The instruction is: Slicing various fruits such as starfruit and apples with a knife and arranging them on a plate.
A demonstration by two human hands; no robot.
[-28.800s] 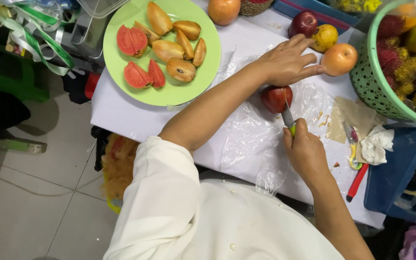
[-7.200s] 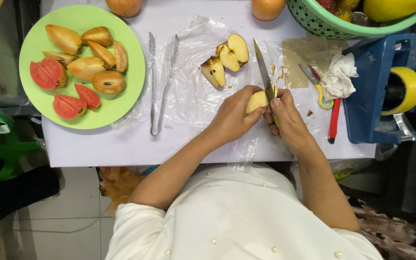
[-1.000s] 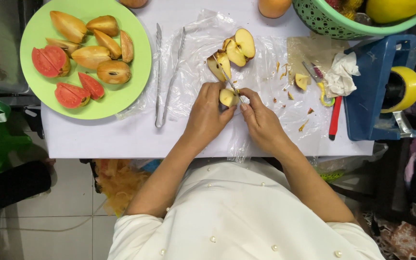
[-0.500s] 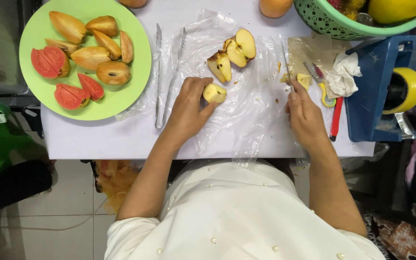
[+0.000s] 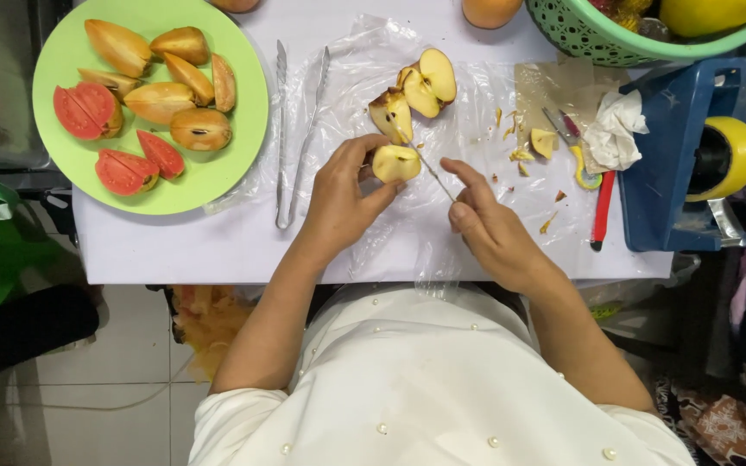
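Note:
My left hand [image 5: 338, 203] grips a cut apple piece [image 5: 395, 162], flesh side up, just above the clear plastic sheet [image 5: 468, 103] on the white table [image 5: 174, 246]. My right hand [image 5: 489, 229] holds a knife [image 5: 425, 160] whose thin blade points up and left, its tip at the piece's right edge. Other apple pieces [image 5: 416, 91], with red skin and pale flesh, lie on the plastic just beyond my hands.
A green plate [image 5: 235, 86] at the left carries several cut fruit wedges. Metal tongs [image 5: 291, 129] lie beside it. Apple scraps [image 5: 533, 142], a crumpled tissue [image 5: 615, 129], a red-handled tool [image 5: 602, 207], a blue tape dispenser [image 5: 692, 155] and a green basket [image 5: 597, 39] crowd the right.
My right hand came back from the scraps at the right and brought the knife to the apple piece. My left hand has lifted the piece slightly toward the blade.

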